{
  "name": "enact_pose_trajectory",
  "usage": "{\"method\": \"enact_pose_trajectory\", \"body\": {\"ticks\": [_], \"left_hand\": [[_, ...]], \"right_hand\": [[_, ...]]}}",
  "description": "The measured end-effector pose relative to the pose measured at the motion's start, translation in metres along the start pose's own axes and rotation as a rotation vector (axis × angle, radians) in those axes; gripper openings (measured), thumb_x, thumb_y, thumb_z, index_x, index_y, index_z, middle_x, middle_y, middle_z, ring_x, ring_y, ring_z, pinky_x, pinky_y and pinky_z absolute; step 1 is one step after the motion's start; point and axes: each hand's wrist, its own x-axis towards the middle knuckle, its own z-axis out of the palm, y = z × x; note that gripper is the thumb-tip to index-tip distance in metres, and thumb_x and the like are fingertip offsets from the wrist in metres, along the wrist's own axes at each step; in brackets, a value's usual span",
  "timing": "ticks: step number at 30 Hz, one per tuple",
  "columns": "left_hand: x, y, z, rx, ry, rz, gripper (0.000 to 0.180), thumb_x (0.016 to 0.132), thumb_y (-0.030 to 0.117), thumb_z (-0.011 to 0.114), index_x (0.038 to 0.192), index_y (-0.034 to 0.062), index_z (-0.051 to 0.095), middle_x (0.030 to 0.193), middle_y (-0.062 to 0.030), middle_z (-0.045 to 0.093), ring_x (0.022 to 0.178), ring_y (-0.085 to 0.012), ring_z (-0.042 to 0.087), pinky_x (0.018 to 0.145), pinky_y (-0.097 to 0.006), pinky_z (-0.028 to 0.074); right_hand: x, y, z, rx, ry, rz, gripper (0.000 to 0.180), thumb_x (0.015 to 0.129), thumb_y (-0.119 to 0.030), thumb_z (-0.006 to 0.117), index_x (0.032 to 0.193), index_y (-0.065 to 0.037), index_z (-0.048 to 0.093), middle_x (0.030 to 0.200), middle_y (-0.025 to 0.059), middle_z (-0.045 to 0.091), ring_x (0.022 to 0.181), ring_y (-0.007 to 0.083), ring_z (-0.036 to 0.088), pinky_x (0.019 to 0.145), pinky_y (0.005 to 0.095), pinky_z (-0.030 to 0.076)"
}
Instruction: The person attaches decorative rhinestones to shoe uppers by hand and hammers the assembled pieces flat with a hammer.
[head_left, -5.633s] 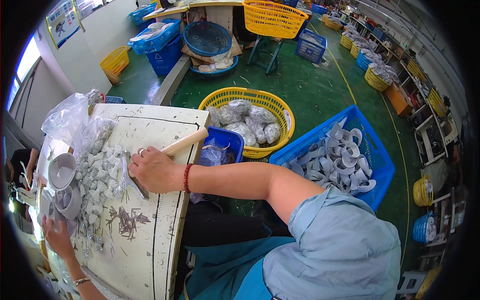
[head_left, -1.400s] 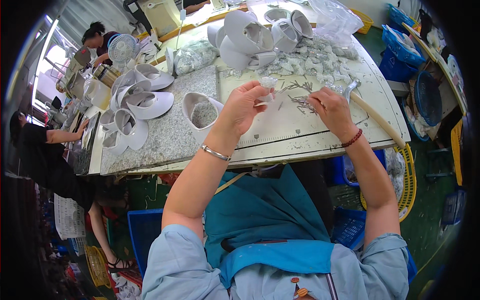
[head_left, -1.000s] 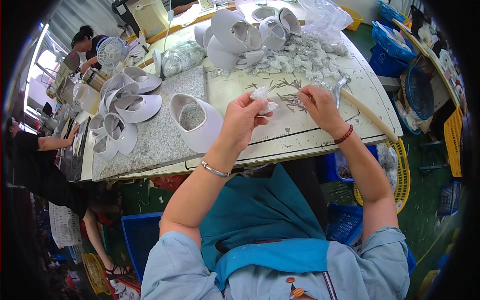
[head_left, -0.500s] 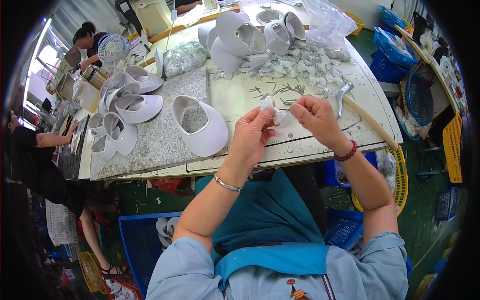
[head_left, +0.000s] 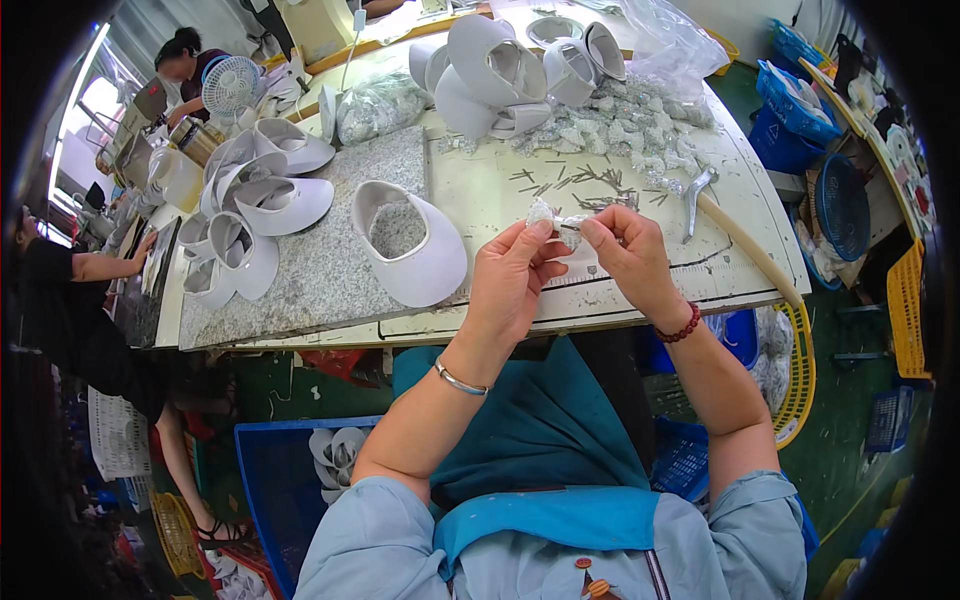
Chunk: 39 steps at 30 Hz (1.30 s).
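Observation:
My left hand (head_left: 515,270) is closed, pinching a small glittery silver-white piece (head_left: 541,212), perhaps a bow, between thumb and forefinger. Against its right side, my right hand (head_left: 628,255) pinches what looks like a thin dark metal pin (head_left: 570,226). The fingertips of both hands almost meet above the white tabletop. Just beyond them lie several loose metal pins (head_left: 600,181). A heap of similar glittery pieces (head_left: 625,125) spreads farther back. To the left of my hands, a single white shoe upper (head_left: 425,255) stands on a speckled stone slab (head_left: 330,305).
More white shoe uppers are grouped on the slab's left (head_left: 285,207) and stacked at the back (head_left: 490,75). A hammer (head_left: 745,240) lies at the right edge. Below are a blue crate (head_left: 265,480) and a yellow basket (head_left: 803,375). Two people sit at the left, one beside a white fan (head_left: 231,87).
My right hand has moved slightly left and down, bringing the pin against the glittery piece. My left hand has stayed nearly in place. The whole view has shifted a little.

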Motion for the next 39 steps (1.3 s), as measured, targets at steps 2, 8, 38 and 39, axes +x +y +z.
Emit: {"method": "enact_pose_trajectory", "body": {"ticks": [2,8,38,39], "left_hand": [[0.000,0.001,0.000,0.008,0.000,0.004,0.017,0.095,0.015,0.061,0.106,0.0026,0.066,0.091,-0.0049,0.068,0.083,-0.0171,0.067,0.068,-0.027,0.055],[-0.003,0.000,0.002,0.125,0.005,0.064,0.021,0.095,0.015,0.061,0.110,0.0017,0.065,0.094,-0.0045,0.067,0.085,-0.0153,0.066,0.069,-0.026,0.054],[-0.008,0.005,-0.001,-0.019,-0.158,-0.055,0.018,0.100,0.016,0.049,0.103,0.0020,0.060,0.082,-0.0054,0.064,0.078,-0.0181,0.067,0.064,-0.028,0.053],[-0.008,0.006,0.000,-0.005,-0.190,-0.068,0.018,0.100,0.015,0.048,0.104,0.0024,0.059,0.082,-0.0055,0.063,0.077,-0.0185,0.067,0.063,-0.028,0.053]], "right_hand": [[-0.001,0.000,-0.001,0.020,-0.001,0.011,0.020,0.093,-0.015,0.063,0.080,0.000,0.059,0.064,-0.0062,0.049,0.058,0.0016,0.039,0.049,0.0213,0.032],[-0.002,-0.001,0.002,0.061,0.007,0.020,0.019,0.093,-0.014,0.063,0.080,0.000,0.059,0.063,-0.0067,0.048,0.057,0.0010,0.039,0.048,0.0207,0.031],[-0.008,-0.013,0.015,0.458,-0.074,0.253,0.020,0.098,-0.020,0.057,0.088,-0.003,0.057,0.073,-0.0017,0.057,0.057,0.0014,0.045,0.048,0.0180,0.035],[-0.005,-0.013,0.008,0.450,-0.134,0.288,0.021,0.099,-0.021,0.057,0.087,-0.003,0.056,0.071,-0.0017,0.056,0.054,0.0017,0.045,0.047,0.0182,0.034]]}}
